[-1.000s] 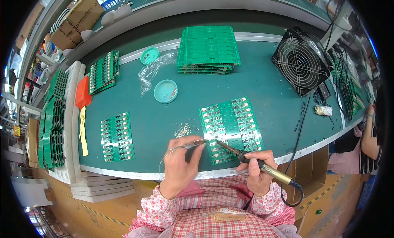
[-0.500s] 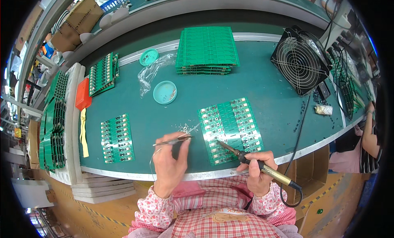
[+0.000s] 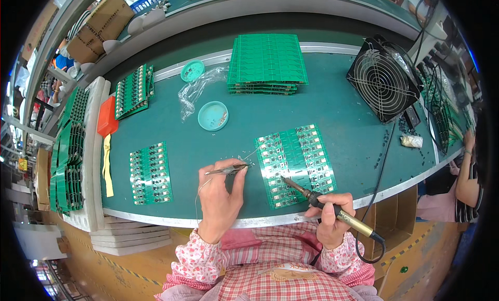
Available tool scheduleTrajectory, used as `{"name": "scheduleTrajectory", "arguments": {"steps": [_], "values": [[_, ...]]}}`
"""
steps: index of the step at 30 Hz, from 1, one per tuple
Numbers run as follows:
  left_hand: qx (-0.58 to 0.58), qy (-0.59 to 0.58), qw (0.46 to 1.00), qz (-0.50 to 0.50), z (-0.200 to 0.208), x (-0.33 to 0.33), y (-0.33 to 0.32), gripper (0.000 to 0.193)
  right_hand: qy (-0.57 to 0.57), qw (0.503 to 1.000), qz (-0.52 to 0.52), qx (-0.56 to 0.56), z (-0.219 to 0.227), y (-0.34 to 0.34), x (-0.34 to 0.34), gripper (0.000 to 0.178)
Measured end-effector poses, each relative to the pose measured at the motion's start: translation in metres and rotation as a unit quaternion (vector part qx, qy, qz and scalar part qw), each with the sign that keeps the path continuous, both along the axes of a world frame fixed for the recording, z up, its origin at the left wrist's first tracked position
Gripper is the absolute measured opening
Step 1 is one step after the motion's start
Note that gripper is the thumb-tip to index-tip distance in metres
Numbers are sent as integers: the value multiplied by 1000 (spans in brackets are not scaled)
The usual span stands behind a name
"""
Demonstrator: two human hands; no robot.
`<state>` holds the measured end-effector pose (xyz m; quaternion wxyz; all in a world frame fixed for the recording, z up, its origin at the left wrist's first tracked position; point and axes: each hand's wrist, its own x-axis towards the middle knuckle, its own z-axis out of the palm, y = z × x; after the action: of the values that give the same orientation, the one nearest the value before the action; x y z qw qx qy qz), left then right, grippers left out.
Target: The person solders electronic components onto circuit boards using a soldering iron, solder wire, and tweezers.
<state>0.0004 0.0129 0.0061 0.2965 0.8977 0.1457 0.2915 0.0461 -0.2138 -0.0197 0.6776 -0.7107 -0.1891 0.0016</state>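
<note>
My left hand (image 3: 219,199) is closed around metal tweezers (image 3: 224,170), whose tips are at a scatter of tiny white parts (image 3: 243,158) on the mat. A thin solder wire (image 3: 196,207) also runs through that hand, its far end reaching toward the circuit board panel (image 3: 295,163). My right hand (image 3: 332,218) grips a soldering iron (image 3: 349,219) with a black and gold handle. The iron's tip points down at the left part of the panel; whether it touches is too small to tell. Rows of small components line both sides of this green panel.
A smaller board panel (image 3: 150,174) lies left. Turquoise dishes (image 3: 213,116), plastic film (image 3: 195,93) and stacked green boards (image 3: 267,62) are farther back. A black fan (image 3: 384,80) stands right, with the iron's cable (image 3: 382,166) nearby. A red box (image 3: 107,116) sits left.
My left hand with the tweezers has moved slightly away from me, bringing their tips to the white parts. The soldering iron stays over nearly the same spot. The whole view has shifted a little.
</note>
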Motion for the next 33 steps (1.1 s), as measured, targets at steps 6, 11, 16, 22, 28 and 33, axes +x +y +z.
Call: {"name": "scheduleTrajectory", "arguments": {"steps": [6,11,16,22,28,33], "values": [[-7,28,1000,-4,-2,-1,0,16,-6,1000,2,12,1,1,1,22],[-11,31,999,-3,-3,-1,1,16,-6,1000,2,15,1,2,1,22],[-8,28,1000,1,-3,-2,1,17,-14,1000,2,15,1,2,1,22],[-12,33,999,1,-3,-2,0,15,-23,1000,4,13,-1,1,2,21],[-23,39,999,0,-2,-1,0,14,-24,1000,7,14,0,1,2,21],[-15,31,999,-2,-4,-2,1,14,-22,1000,6,15,-2,1,1,21]]}}
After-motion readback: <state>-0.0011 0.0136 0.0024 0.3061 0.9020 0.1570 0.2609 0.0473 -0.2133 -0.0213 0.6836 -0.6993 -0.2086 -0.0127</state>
